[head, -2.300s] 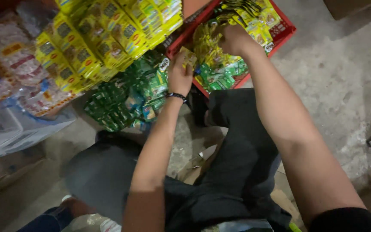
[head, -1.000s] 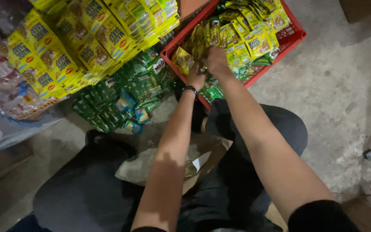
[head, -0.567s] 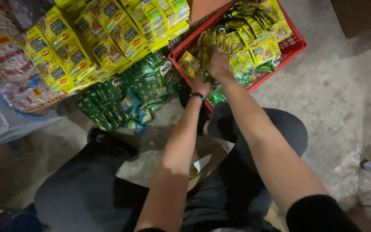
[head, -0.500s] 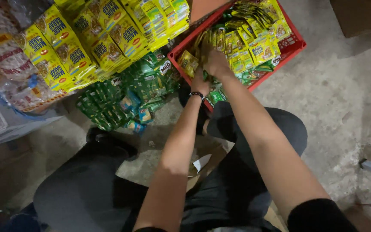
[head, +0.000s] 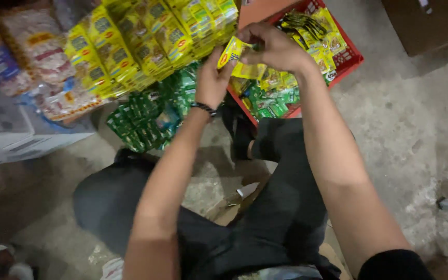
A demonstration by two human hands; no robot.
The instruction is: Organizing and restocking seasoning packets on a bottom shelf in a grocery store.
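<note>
- Fingers of both your hands are closed on one strip of yellow sachets (head: 242,61): your left hand (head: 212,82) pinches its near end, your right hand (head: 277,47) curls over the far end, thumb and fingertips shut on the foil.
- Concrete floor (head: 416,140) carries everything; you crouch on it, knees in dark trousers below your arms.
- Stacked yellow packets (head: 146,41) fill the floor's far-left stretch, with paler printed bags (head: 37,57) further left, toward the far-left corner.
- Green sachet bundles (head: 151,114) lie on the floor just in front of that yellow stack, beside your left wrist.
- Red crate (head: 349,54) sits at the floor's far edge, right of the stack, holding more yellow and green sachets; the strip you hold hangs above its near-left corner.
- Black wristband (head: 204,107) circles your left wrist.
- Judging from the grip, you are handling or sorting the strip lifted over the crate; the next move calls for keeping both pinches firm so the linked sachets neither tear nor slip.
</note>
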